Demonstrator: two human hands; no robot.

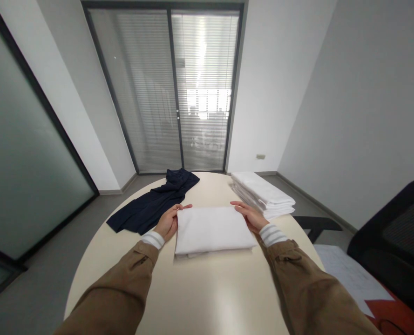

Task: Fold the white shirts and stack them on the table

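Observation:
A folded white cloth [212,230] lies flat in front of me, its near edge showing several layers. My left hand [168,222] grips its left edge, with the fingertips at the far left corner. On the opposite side, my right hand [250,216] is closed on the right edge, its fingers reaching over the far right corner. Some of the fingers are hidden at the cloth's edges. Just beyond my right hand is a stack of folded white cloths [262,193]. To the left of my left hand, a dark navy garment [154,200] lies loosely spread.
Everything rests on a round cream table [207,288]. A black office chair [395,232] stands at the right, with papers [349,270] and a red item [391,314] beside it. Behind the table is a glass partition with blinds [161,93].

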